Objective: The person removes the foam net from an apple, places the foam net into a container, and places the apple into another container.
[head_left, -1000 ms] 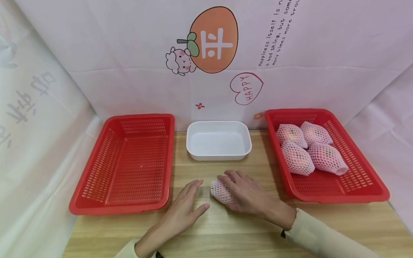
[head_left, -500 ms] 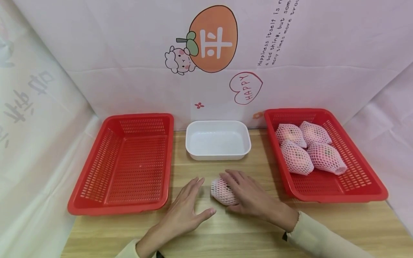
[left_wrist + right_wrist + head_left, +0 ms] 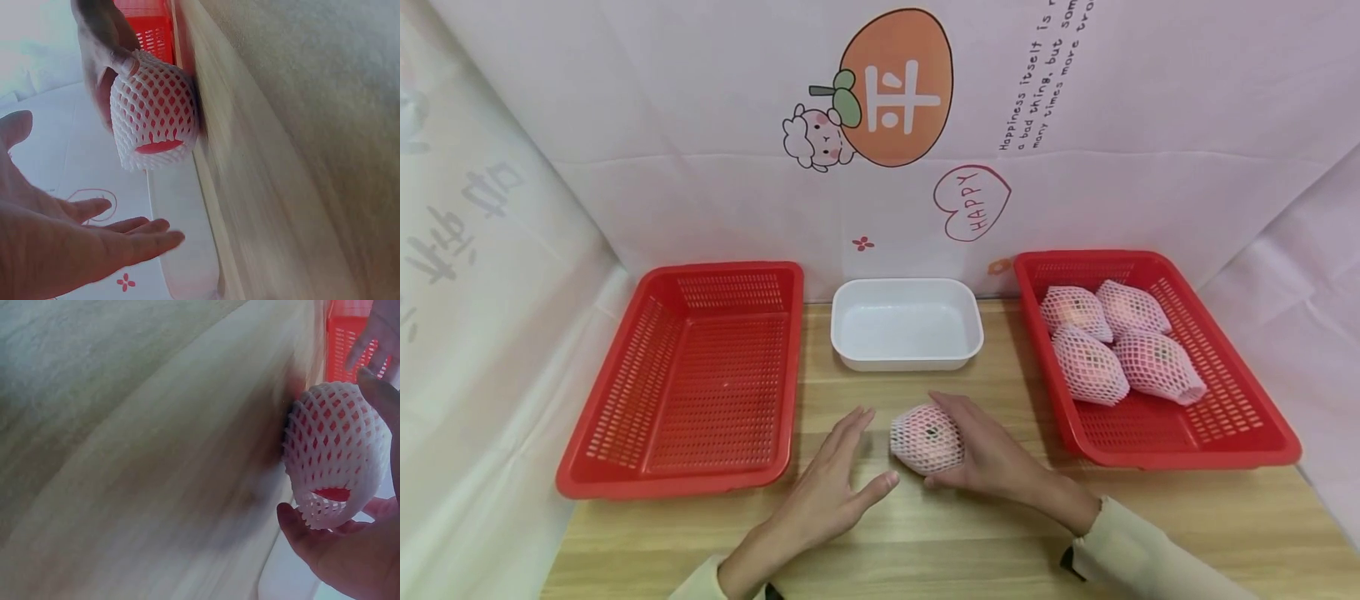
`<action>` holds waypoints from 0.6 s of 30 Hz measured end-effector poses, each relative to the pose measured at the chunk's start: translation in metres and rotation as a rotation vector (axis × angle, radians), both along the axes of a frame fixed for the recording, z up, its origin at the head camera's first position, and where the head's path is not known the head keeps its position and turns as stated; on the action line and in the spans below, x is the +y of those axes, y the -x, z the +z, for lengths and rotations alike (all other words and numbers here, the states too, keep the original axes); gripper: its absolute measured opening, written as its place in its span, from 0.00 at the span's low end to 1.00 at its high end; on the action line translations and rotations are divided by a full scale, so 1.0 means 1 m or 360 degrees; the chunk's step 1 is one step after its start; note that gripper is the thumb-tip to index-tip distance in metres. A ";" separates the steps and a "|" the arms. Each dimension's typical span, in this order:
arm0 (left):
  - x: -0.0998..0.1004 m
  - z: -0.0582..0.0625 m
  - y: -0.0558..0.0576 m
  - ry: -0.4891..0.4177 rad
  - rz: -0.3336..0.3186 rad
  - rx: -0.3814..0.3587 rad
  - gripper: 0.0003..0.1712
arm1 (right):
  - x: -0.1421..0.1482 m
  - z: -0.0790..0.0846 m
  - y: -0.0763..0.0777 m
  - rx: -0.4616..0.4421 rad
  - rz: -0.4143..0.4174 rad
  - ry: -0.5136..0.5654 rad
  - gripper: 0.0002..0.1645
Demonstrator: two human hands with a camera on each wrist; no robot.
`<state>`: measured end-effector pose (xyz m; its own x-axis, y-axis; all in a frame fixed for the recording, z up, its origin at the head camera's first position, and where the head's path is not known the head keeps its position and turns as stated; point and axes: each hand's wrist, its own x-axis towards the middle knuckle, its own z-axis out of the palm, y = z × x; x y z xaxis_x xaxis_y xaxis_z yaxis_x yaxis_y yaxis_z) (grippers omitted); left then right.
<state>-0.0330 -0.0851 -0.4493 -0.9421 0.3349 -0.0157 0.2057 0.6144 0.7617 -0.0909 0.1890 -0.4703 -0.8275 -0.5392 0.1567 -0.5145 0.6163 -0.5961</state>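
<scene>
A round pinkish-red fruit (image 3: 925, 442) in a white foam net lies on the wooden table, with a small green spot on it. My right hand (image 3: 992, 454) cups its right side, thumb near the front and forefinger along the back. In the right wrist view the fruit (image 3: 334, 447) sits between the thumb and the spread fingers (image 3: 306, 540). To its left, my left hand (image 3: 823, 483) holds nothing; its fingers point forward and the thumb points toward the fruit. The left wrist view shows a gap between this hand (image 3: 81, 237) and the netted fruit (image 3: 153, 103).
At the left stands a red plastic basket (image 3: 793, 367) with nothing in it. A shallow white dish (image 3: 906, 365) is at the back middle. Another red basket (image 3: 1150, 458) on the right holds several netted fruits (image 3: 1161, 362). White printed cloth (image 3: 715, 125) hangs behind.
My right fingers have slid off the top of the fruit toward the right, uncovering it and its green spot. The fruit has stayed in place. My left hand has spread its thumb slightly.
</scene>
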 end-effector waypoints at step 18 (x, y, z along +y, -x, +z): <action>0.003 -0.002 0.005 -0.0521 0.0178 -0.0005 0.33 | -0.003 -0.006 0.001 -0.0078 -0.0001 0.0075 0.63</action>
<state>-0.0378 -0.0820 -0.4511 -0.9734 0.2174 0.0725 0.1482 0.3559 0.9227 -0.0920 0.1859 -0.4766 -0.8350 -0.5319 0.1411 -0.4837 0.5872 -0.6491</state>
